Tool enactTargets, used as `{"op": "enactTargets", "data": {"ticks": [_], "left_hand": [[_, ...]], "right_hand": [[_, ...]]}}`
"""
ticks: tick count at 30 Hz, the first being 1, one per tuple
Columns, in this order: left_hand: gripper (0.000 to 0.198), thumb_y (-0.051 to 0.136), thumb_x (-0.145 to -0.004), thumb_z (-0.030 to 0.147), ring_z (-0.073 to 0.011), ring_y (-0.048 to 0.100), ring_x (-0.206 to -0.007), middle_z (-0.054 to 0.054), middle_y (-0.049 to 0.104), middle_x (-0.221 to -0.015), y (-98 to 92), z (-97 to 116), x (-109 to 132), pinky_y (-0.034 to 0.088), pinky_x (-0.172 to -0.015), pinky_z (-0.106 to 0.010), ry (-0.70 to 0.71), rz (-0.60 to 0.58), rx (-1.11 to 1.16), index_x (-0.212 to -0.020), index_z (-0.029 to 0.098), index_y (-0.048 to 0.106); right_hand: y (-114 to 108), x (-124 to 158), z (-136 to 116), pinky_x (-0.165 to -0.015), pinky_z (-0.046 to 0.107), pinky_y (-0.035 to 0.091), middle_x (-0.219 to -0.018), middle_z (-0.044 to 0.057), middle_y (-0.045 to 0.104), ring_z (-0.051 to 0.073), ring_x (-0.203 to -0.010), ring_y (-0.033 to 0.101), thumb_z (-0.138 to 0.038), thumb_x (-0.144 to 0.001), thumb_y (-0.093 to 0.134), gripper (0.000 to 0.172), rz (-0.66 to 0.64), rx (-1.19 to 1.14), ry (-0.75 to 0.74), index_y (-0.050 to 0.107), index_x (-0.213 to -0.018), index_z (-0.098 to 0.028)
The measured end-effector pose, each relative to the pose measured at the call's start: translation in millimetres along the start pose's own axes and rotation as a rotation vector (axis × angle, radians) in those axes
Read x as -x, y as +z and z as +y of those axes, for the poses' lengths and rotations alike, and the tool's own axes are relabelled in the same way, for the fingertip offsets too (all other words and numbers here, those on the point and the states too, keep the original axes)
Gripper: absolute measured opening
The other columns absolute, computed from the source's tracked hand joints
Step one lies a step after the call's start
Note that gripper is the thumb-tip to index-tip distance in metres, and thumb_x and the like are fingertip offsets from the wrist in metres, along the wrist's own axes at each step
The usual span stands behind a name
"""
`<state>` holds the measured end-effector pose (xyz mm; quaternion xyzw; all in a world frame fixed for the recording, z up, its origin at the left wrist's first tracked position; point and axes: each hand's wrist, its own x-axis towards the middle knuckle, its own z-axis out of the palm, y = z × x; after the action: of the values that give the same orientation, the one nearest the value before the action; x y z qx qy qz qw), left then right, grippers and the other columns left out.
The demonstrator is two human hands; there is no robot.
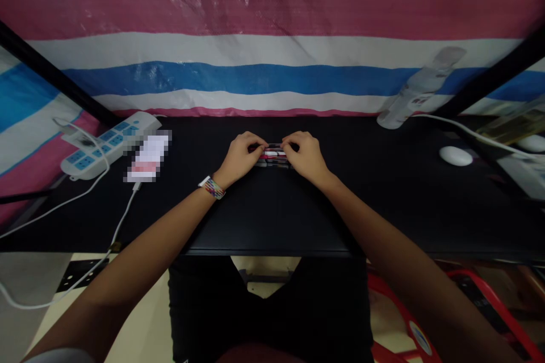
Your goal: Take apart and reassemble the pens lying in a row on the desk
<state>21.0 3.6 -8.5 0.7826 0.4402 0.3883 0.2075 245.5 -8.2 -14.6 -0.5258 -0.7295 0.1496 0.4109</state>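
Several slim pens (273, 154), some dark or clear and one red and white, lie side by side on the black table (276, 221), pointing left to right. My left hand (242, 154), with a multicoloured band on its wrist, is closed at their left ends, thumb and forefinger pinched together. At the right ends my right hand (307, 153) is closed in the same way, its fingertips on the pens. The fingers cover the pens' tips, so I cannot see which pens each hand grips.
To the left are a white power strip (111, 146) and a blurred-out phone (148, 156) on a white cable. On the right stand a clear bottle (411, 99), a white mouse (456, 156) and another bottle (511, 122) lying tilted. A striped sheet (272, 11) hangs behind the table.
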Motion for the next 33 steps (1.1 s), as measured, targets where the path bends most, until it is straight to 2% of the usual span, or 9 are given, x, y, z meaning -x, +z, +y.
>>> {"op": "enactTargets", "data": {"ticks": [5, 10, 13, 17, 25, 33], "left_hand": [[0.021, 0.068, -0.095, 0.016, -0.0269, 0.073, -0.111, -0.008, 0.081, -0.115, 0.8, -2, 0, 0.056, -0.105, -0.046, -0.033, 0.034, 0.027, -0.108, 0.025, 0.083], [0.025, 0.063, -0.101, 0.024, -0.0268, 0.073, -0.122, -0.01, 0.08, -0.128, 3.4, -7, -3, 0.054, -0.114, -0.046, -0.126, 0.081, 0.257, -0.12, 0.022, 0.078], [0.025, 0.06, -0.098, 0.02, -0.026, 0.074, -0.119, -0.009, 0.081, -0.123, 5.3, -5, -4, 0.055, -0.113, -0.045, -0.158, 0.072, 0.379, -0.115, 0.021, 0.078], [0.021, 0.058, -0.097, 0.018, -0.0255, 0.074, -0.116, -0.006, 0.082, -0.113, 7.6, 2, -5, 0.055, -0.112, -0.045, -0.186, 0.075, 0.374, -0.105, 0.023, 0.077], [0.019, 0.06, -0.094, 0.017, -0.0277, 0.074, -0.113, -0.005, 0.082, -0.107, 10.4, 11, -3, 0.056, -0.112, -0.049, -0.241, 0.104, 0.438, -0.095, 0.024, 0.078], [0.021, 0.056, -0.096, 0.017, -0.0268, 0.074, -0.111, -0.005, 0.082, -0.106, 8.7, 10, -3, 0.057, -0.109, -0.047, -0.196, 0.103, 0.328, -0.095, 0.024, 0.076]], "right_hand": [[3, -2, 2, -0.104, 0.051, 0.06, -0.107, 0.007, 0.084, 0.03, -0.107, 0.077, -0.019, -0.093, 0.061, 0.023, 0.06, -0.127, 0.073, 0.082, -0.093, -0.028], [7, -5, 4, -0.107, 0.048, 0.06, -0.118, 0.008, 0.085, 0.028, -0.112, 0.078, -0.02, -0.092, 0.057, 0.029, 0.118, -0.37, 0.219, 0.083, -0.106, -0.024], [10, -6, 3, -0.108, 0.048, 0.06, -0.119, 0.008, 0.085, 0.028, -0.115, 0.078, -0.019, -0.09, 0.056, 0.031, 0.138, -0.423, 0.235, 0.082, -0.107, -0.024], [15, -6, 2, -0.107, 0.047, 0.061, -0.115, 0.007, 0.086, 0.027, -0.112, 0.079, -0.016, -0.088, 0.056, 0.03, 0.141, -0.445, 0.233, 0.081, -0.103, -0.026], [19, -7, 5, -0.103, 0.044, 0.06, -0.11, 0.008, 0.085, 0.026, -0.107, 0.079, -0.016, -0.088, 0.053, 0.031, 0.149, -0.43, 0.221, 0.081, -0.099, -0.023], [13, -7, 1, -0.098, 0.043, 0.059, -0.107, 0.006, 0.084, 0.026, -0.104, 0.077, -0.015, -0.09, 0.053, 0.03, 0.132, -0.359, 0.228, 0.081, -0.097, -0.024]]}}
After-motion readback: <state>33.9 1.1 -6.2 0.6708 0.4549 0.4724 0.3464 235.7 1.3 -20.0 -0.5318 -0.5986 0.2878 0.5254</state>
